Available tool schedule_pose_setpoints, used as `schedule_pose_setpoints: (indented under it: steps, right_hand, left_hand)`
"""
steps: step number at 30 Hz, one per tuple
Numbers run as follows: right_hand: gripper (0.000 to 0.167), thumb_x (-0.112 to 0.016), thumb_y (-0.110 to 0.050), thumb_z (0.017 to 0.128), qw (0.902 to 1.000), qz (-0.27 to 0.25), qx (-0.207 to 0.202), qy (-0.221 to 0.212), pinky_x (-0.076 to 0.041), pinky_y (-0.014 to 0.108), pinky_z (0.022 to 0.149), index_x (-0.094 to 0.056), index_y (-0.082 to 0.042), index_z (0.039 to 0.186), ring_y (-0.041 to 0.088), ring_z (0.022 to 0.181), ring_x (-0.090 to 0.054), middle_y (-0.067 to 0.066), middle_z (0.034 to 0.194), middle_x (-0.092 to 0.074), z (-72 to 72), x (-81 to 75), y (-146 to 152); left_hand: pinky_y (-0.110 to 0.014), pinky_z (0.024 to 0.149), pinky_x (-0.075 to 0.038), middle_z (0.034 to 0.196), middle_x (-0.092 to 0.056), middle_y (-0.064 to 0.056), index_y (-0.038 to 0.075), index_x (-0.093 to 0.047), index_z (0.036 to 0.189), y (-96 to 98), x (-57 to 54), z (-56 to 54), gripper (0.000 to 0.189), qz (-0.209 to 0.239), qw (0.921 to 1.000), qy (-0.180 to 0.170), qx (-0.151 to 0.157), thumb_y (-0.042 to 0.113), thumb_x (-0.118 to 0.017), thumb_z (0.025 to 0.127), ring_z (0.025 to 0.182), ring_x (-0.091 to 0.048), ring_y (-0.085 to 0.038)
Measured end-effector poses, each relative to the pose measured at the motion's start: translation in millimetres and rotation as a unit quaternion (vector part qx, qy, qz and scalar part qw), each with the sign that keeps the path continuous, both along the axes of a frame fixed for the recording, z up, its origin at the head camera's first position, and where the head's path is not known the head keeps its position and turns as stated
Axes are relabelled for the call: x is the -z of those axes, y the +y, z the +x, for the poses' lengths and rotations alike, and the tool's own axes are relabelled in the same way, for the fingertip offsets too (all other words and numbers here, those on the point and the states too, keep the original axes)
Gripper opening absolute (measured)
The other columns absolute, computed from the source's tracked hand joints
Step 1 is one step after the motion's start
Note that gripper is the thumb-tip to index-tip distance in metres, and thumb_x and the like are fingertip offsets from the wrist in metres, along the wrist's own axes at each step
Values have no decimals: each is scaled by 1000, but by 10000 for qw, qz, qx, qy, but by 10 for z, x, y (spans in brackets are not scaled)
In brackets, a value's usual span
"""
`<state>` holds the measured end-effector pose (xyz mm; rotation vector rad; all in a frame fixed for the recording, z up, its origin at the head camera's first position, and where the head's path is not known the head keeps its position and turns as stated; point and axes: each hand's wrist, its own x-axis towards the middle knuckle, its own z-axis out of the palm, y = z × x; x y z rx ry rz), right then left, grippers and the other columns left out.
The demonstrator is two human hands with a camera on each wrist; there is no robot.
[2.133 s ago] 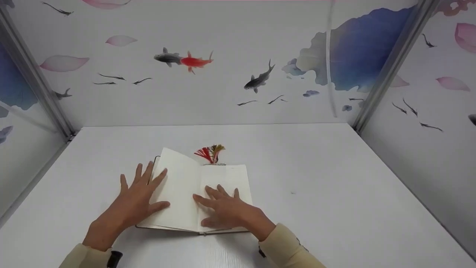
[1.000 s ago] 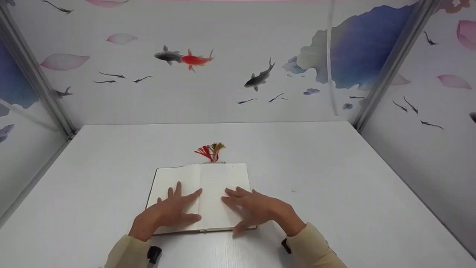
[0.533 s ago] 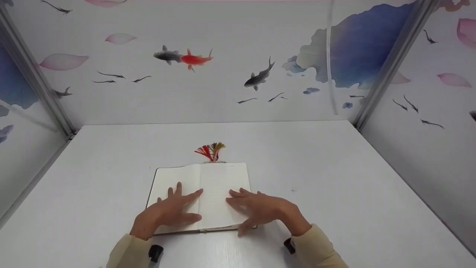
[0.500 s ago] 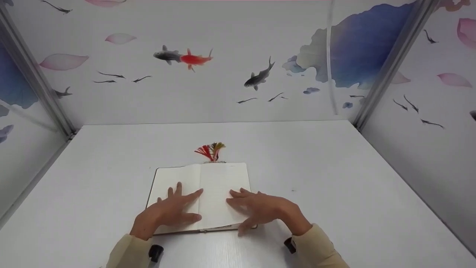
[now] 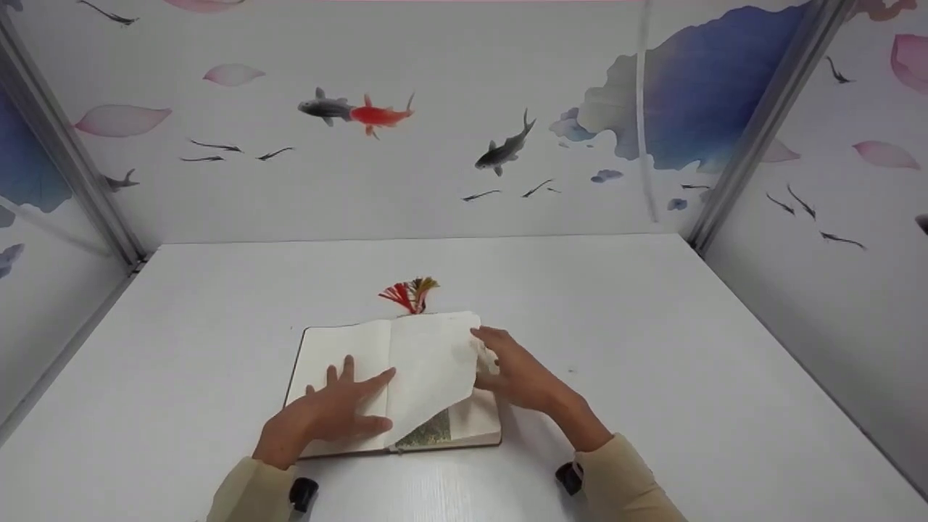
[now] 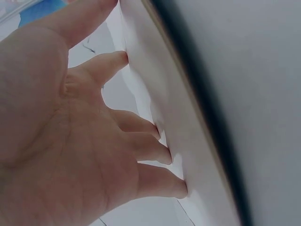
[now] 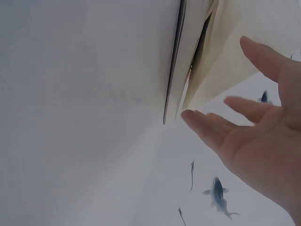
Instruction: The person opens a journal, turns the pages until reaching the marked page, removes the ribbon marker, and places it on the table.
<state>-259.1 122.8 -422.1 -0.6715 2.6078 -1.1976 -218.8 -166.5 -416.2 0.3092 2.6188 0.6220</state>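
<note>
At lower centre, touching the book with left hand, spread wide; rightward, meeting a raised page with right hand, also wide.

The page is matt paper, the tassel thread, the tabletop smooth

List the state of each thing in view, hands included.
Notebook: open, lying on the table.
Right-hand page: lifted, bent.
Green patch: partly covered by that page.
Tassel: fanned out.
Left hand: fingers spread, resting on the left-hand page.
Right hand: fingers extended, at the lifted page's edge.
</note>
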Motion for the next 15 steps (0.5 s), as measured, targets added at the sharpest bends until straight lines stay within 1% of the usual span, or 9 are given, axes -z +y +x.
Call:
schedule_pose_setpoints:
  steps: [1, 2, 4, 7, 9, 11, 13, 15]
  right_hand:
    - [70, -66, -20, 98, 9991, -303, 231, -206, -40, 56, 113, -31, -3, 156, 41, 147, -37, 21, 161, -29, -10, 2, -10]
    - [70, -64, -21, 99, 9960, -629, 460, -434, -42, 55, 113, -28, -4, 157, 40, 146, -39, 20, 162, -30, -17, 0, -21]
    - [69, -60, -22, 101, 9854, -1188, 862, -864, -46, 51, 110, -26, -5, 158, 38, 142, -46, 19, 160, -34, -21, -20, -43]
    - [66, -58, -20, 102, 9686, -1693, 1239, -1332, -51, 46, 106, -27, 0, 156, 37, 134, -55, 21, 154, -44, -29, -46, -69]
    - [66, -58, -18, 101, 9591, -1918, 1361, -1577, -52, 45, 105, -27, 3, 155, 37, 131, -58, 23, 151, -48, -33, -50, -79]
    - [67, -59, -18, 100, 9527, -2031, 1436, -1747, -51, 45, 106, -28, 3, 155, 36, 130, -59, 22, 150, -49, -45, -39, -85]
    - [66, -61, -18, 99, 9504, -2071, 1423, -1832, -50, 46, 107, -31, 1, 154, 35, 130, -59, 22, 150, -49, -49, -28, -89]
    - [63, -61, -19, 99, 9508, -2046, 1384, -1873, -50, 46, 107, -35, -1, 153, 33, 130, -59, 21, 150, -49, -52, -25, -101]
  left_hand:
    - [-84, 108, -5, 161, 2, -40, 24, -29, 159, 0, 1, 2, 80, 12, 10000, 1, -4, 50, -66, 92, 146, 3, -64]
    - [-84, 108, -5, 161, 2, -40, 24, -29, 159, 0, 3, 3, 80, 31, 10000, 3, -8, 49, -67, 92, 146, 3, -65]
    - [-84, 108, -5, 161, 2, -40, 25, -30, 158, 1, 1, 7, 80, 52, 10000, 4, -33, 49, -67, 92, 146, 3, -64]
    - [-83, 109, -5, 161, 1, -39, 25, -30, 158, 2, 8, 4, 80, 67, 10000, 3, -52, 49, -67, 92, 147, 3, -64]
    - [-83, 109, -5, 162, 1, -39, 25, -31, 158, 2, 9, 6, 80, 60, 10000, 6, -74, 49, -68, 91, 147, 2, -63]
    - [-83, 109, -5, 162, 1, -39, 26, -31, 158, 4, 11, 7, 80, 57, 10000, 21, -80, 49, -68, 91, 147, 2, -63]
    - [-83, 109, -5, 162, 1, -38, 26, -30, 158, 4, 9, 11, 80, 51, 10000, 21, -82, 49, -68, 91, 147, 2, -63]
    - [-83, 109, -5, 162, 0, -38, 26, -30, 158, 4, 8, 10, 80, 52, 9999, 23, -83, 49, -68, 92, 147, 2, -63]
